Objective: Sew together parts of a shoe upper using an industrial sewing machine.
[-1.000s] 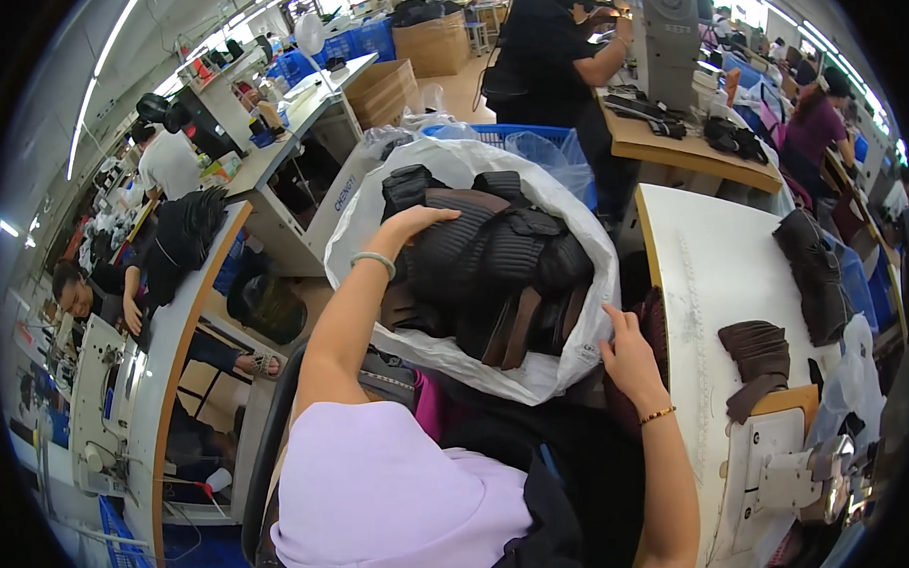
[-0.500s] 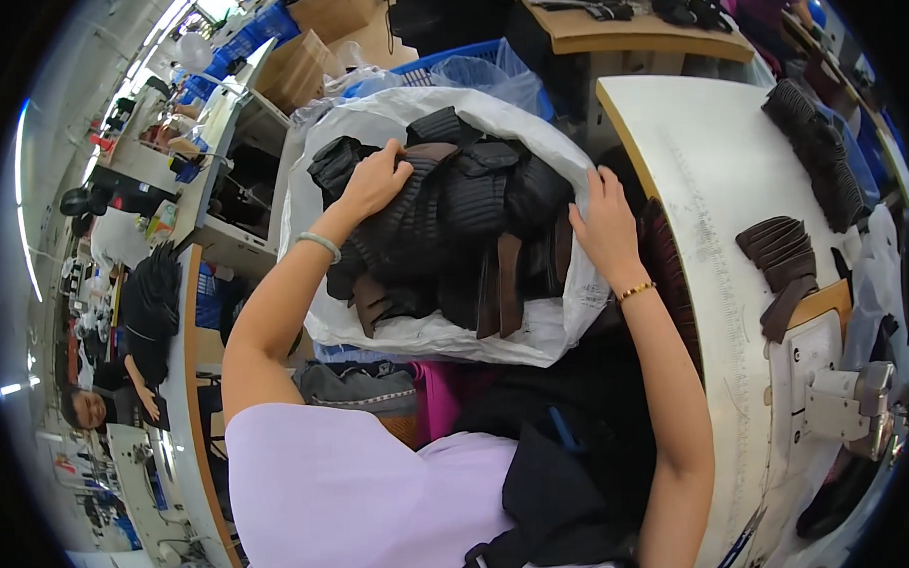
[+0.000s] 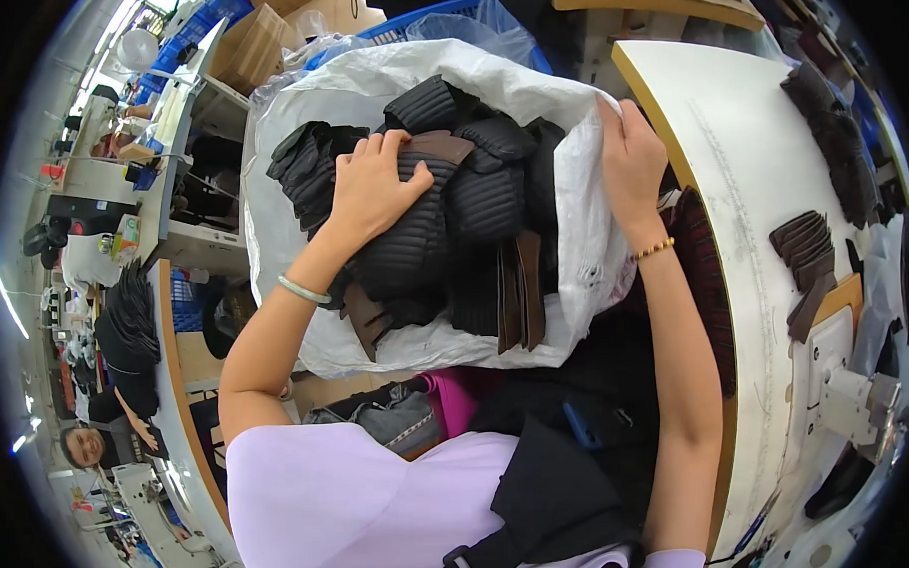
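A white woven plastic sack (image 3: 277,225) gapes wide in front of me, full of black ribbed pieces (image 3: 487,198) stacked in bundles. Some brown flat pieces (image 3: 520,302) show among them. My left hand (image 3: 379,186) lies on top of a ribbed bundle near the middle, its thumb spread from the bent fingers; the fingertips are partly hidden against the bundle. At the sack's right rim, my right hand (image 3: 633,168) is closed on a fold of the white plastic, fingers and thumb pinching it.
On my right is a white worktable (image 3: 746,164) bearing a brown ribbed piece (image 3: 804,252) and a sewing machine (image 3: 854,400). Behind the sack stands a blue crate (image 3: 445,19), with a cardboard box (image 3: 251,51) to its left. A co-worker (image 3: 105,441) is at the far left.
My right hand went from resting at the sack's rim to gripping it, pulling the edge up and out. My left hand stayed on the bundle, its thumb spreading. The view shifted slightly.
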A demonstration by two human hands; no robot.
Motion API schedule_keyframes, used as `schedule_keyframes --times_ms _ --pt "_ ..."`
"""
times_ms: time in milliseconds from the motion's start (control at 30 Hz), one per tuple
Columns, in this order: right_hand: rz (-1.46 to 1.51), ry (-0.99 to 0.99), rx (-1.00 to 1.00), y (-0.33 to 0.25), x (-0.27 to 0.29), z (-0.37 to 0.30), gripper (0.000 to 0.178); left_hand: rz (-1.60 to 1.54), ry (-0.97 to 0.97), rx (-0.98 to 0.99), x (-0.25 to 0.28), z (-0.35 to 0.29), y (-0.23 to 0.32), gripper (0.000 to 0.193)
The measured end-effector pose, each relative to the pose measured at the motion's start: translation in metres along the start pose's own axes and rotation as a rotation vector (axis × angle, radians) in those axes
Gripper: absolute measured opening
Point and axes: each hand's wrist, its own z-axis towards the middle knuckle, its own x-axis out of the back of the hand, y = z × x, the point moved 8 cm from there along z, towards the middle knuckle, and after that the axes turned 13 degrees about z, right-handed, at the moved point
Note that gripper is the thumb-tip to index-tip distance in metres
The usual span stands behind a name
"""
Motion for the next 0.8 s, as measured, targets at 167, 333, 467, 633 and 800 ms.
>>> schedule_keyframes --times_ms 167,333,467,633,800 --pt "0.221 0.026 0.07 -0.057 0.012 -0.009 0.037 0.238 0.138 -0.037 0.014 -0.011 0.033 0.046" --pt "0.228 0.0 0.008 -0.035 0.007 0.011 0.041 0.201 0.117 -0.004 -0.023 0.023 0.017 0.041" --pt "-0.071 -0.197 -0.237 0.012 0.021 0.025 0.036 0.15 -0.56 0.054 -0.089 0.087 0.007 0.05" --pt "-0.139 -0.306 -0.155 -0.032 0.082 0.028 0.019 -0.006 -0.424 -0.174 -0.075 0.126 0.024 0.042" --pt "-0.214 -0.513 -0.242 -0.071 0.168 -0.045 0.013 -0.001 -0.291 -0.266 -0.038 0.135 0.048 0.039"
